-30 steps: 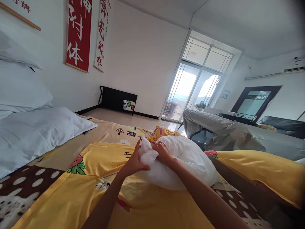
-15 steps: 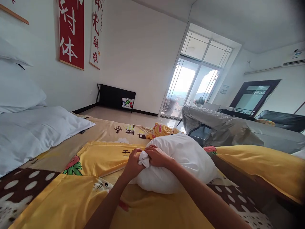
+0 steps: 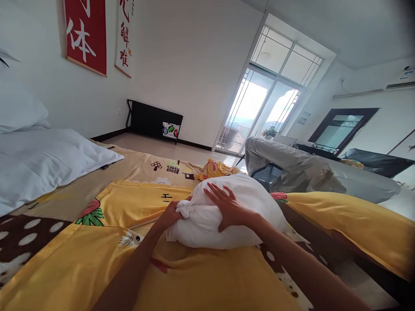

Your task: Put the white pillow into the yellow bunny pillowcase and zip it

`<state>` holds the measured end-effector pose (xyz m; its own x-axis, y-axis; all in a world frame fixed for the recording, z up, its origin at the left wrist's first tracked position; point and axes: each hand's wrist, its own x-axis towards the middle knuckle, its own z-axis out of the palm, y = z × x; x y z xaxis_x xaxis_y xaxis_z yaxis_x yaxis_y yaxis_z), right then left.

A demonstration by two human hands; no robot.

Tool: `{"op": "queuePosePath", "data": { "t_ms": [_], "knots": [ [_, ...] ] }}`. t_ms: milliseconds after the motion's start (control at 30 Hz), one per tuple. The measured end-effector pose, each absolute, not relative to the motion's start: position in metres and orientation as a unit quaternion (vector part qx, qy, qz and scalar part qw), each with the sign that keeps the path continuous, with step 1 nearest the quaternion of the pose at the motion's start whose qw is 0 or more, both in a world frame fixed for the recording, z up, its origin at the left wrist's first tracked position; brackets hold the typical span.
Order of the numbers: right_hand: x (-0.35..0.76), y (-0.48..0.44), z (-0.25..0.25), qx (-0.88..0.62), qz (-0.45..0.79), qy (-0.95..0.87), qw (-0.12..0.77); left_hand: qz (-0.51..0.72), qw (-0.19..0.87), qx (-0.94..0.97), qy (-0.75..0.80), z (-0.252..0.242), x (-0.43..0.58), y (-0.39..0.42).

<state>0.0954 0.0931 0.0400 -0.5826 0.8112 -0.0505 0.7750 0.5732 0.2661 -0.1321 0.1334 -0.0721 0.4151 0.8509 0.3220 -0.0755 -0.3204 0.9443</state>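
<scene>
A plump white pillow [image 3: 207,231] lies on a yellow printed cover [image 3: 207,280], one corner of it bunched into a small knot-like tuft. My left hand [image 3: 169,214] is closed around that gathered corner, its fingertips partly hidden by the cloth. Spread flat on the pillow's upper side is my right hand [image 3: 227,205], fingers apart and pressing lightly into the fabric. The yellow cover, printed with a carrot or radish motif and an animal face, stretches under and left of the pillow.
White pillows [image 3: 61,160] are piled at the left on the beige patterned bedding [image 3: 136,162]. A crumpled yellow cloth [image 3: 217,167] lies beyond the pillow. At the right rests another yellow piece of bedding [image 3: 350,216]. Plastic-draped furniture [image 3: 292,166] stands behind, near a glass door [image 3: 256,112].
My right hand has let go of the bunched corner and moved right onto the pillow, fingers opening out. My left hand keeps hold of the corner. The view has tipped slightly downward.
</scene>
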Motion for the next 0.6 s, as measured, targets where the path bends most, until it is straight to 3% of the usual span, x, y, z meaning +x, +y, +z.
{"op": "queuePosePath", "data": {
  "t_ms": [400, 600],
  "knots": [
    [0.085, 0.157, 0.02, 0.391, 0.011, 0.911, 0.128, 0.354, 0.538, 0.723, 0.25, -0.065, -0.129, 0.129],
    [0.088, 0.161, 0.01, 0.403, 0.022, 0.906, 0.124, 0.387, 0.52, 0.705, 0.289, -0.06, -0.131, 0.125]
  ]
}}
